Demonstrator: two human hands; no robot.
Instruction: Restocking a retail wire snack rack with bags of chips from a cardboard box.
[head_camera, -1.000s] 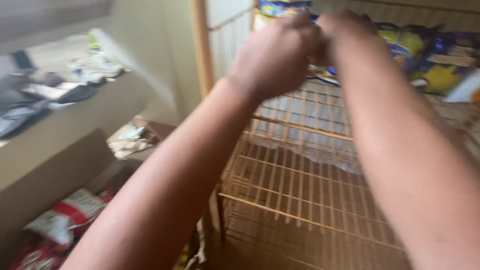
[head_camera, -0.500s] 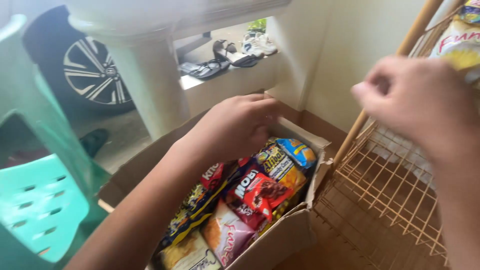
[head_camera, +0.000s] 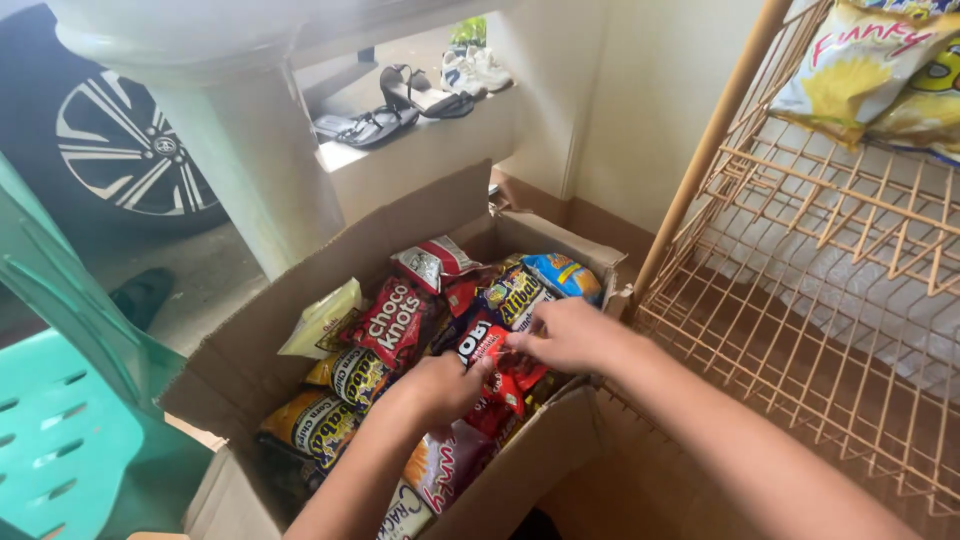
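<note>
Head view: open cardboard box (head_camera: 250, 370) on the floor, packed with snack packets. Red packet (head_camera: 495, 375) lies near the box's middle, among the others. Around it: dark red packet (head_camera: 395, 320) to its left, pale yellow packet (head_camera: 325, 318) at the far left edge, orange-brown packets (head_camera: 315, 420) at the near left, blue and yellow packet (head_camera: 560, 272) at the back right corner. Box flaps stand up on the left and back sides.

Right of the box, just beside it: tan wire rack (head_camera: 830, 330) with a wooden post; lower shelf bare wire, yellow chip bags (head_camera: 870, 75) on the upper shelf. Left: green plastic chair (head_camera: 60, 430). Behind the box: white pillar (head_camera: 240, 150), a ledge with sandals (head_camera: 400, 105) and sneakers (head_camera: 470, 65), car wheel (head_camera: 130, 140) beyond.

Hands: both reach down into the box, forearms coming in from the lower right. Left hand (head_camera: 440, 385) is curled, fingers closed on the lower edge of the red packet. Right hand (head_camera: 570, 335) pinches the same packet's upper edge, thumb and fingers together. Nothing blocks either hand; the packet is partly hidden under them.
</note>
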